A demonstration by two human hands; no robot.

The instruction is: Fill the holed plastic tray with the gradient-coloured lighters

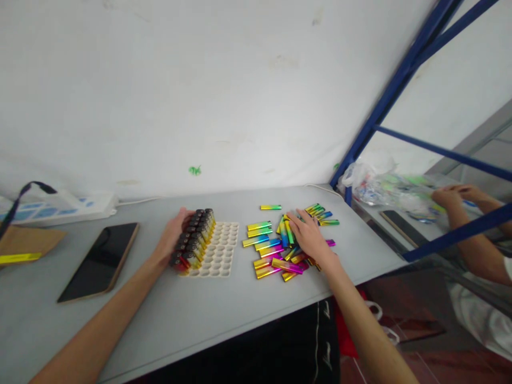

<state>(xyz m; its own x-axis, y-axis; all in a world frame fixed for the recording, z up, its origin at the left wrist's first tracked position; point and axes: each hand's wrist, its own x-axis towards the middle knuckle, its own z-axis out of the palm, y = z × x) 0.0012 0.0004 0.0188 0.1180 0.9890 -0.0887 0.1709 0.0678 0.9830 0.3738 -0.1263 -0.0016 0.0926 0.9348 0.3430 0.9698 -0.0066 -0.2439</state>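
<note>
My left hand (173, 234) is against the left side of a block of small black-topped pieces (196, 234) with clear, yellow and red bodies. Its fingers are blurred and partly hidden behind them, so I cannot tell their grip. These pieces stand upright in the left part of a cream tray (218, 253) of round pockets; the pockets on its right show bare. Over a loose pile of shiny metallic tubes (268, 250), coloured gold, green, blue and magenta, my right hand (308, 232) lies palm down. Its fingers are apart and touch the tubes, with some hidden beneath.
A dark phone (100, 261) lies left on the grey table (160, 330), by a white power strip (64, 208) and brown paper (28, 242). A blue metal frame (384, 101) rises at right. Beyond it, another person's hands (456, 197) are near plastic bags (384, 186).
</note>
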